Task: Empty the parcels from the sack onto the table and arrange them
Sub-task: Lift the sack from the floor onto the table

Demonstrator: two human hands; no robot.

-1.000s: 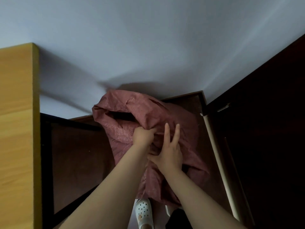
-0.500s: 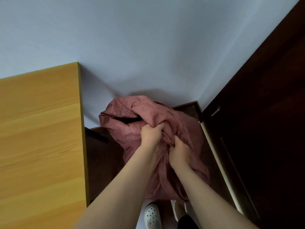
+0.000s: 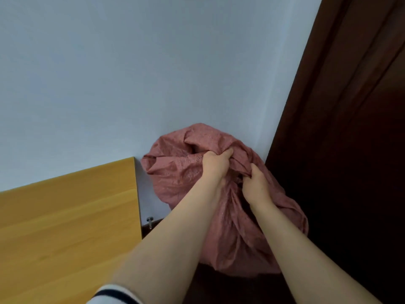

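A bulging dusty-pink cloth sack [image 3: 175, 172] hangs in front of the pale wall, to the right of the wooden table [image 3: 65, 216]. My left hand [image 3: 213, 164] grips a bunch of the sack's fabric near its gathered mouth. My right hand [image 3: 256, 185] grips another fold just to the right and slightly lower. The sack's lower part sags below my forearms. Its contents are hidden; no parcels show.
The table's right edge [image 3: 137, 194] lies just left of the sack. A dark brown door or cabinet [image 3: 339, 150] fills the right side. A small metal fitting [image 3: 150, 220] shows by the wall below the table edge.
My right hand went from flat on the sack to gripping its fabric. Both hands have lifted the sack higher against the wall, and the table top now fills more of the lower left.
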